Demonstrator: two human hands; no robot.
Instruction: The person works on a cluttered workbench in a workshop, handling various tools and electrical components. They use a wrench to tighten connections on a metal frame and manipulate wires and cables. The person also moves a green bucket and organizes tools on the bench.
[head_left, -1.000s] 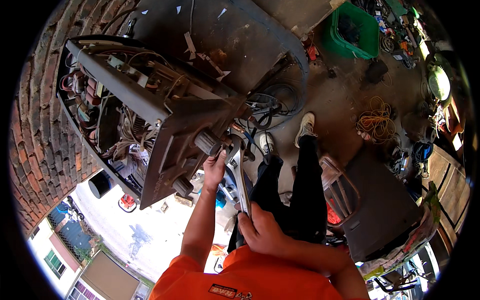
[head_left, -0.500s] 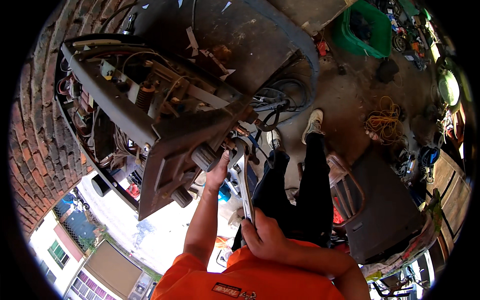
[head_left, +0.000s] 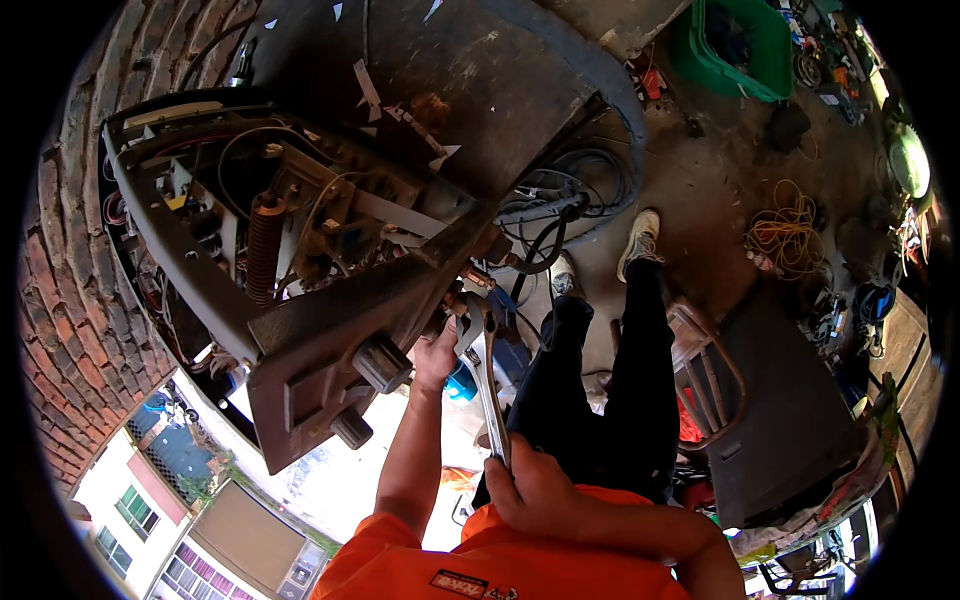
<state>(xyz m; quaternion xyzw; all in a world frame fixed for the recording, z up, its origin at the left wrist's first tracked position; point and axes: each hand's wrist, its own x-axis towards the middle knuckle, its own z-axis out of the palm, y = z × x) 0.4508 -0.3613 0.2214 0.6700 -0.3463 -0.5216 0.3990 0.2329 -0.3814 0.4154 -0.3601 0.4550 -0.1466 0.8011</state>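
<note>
My right hand [head_left: 538,488] is closed round the lower handle of a long silver adjustable wrench [head_left: 487,390]. The wrench's jaws are up at a brass-coloured fitting [head_left: 457,303] on the front panel of an opened metal machine [head_left: 330,350]; whether they grip it cannot be made out. Beside the jaws my left hand [head_left: 435,358] is closed, thumb up near the fitting, its fingers largely hidden. Two dark ribbed knobs, an upper one [head_left: 382,362] and a lower one [head_left: 350,428], stick out of the panel. Inside the casing show wires and a brown ribbed coil [head_left: 264,245].
Thick cables [head_left: 580,185] lie coiled beyond the machine. Farther right are a green crate [head_left: 745,75], a tangle of yellow cord [head_left: 785,235] and a chair-like frame [head_left: 735,390]. A brick wall [head_left: 75,330] stands at left.
The view has shifted, showing the machine's front panel lower and farther left, with more of its coil visible. My right hand keeps its hold on the wrench; my left hand stays by the fitting.
</note>
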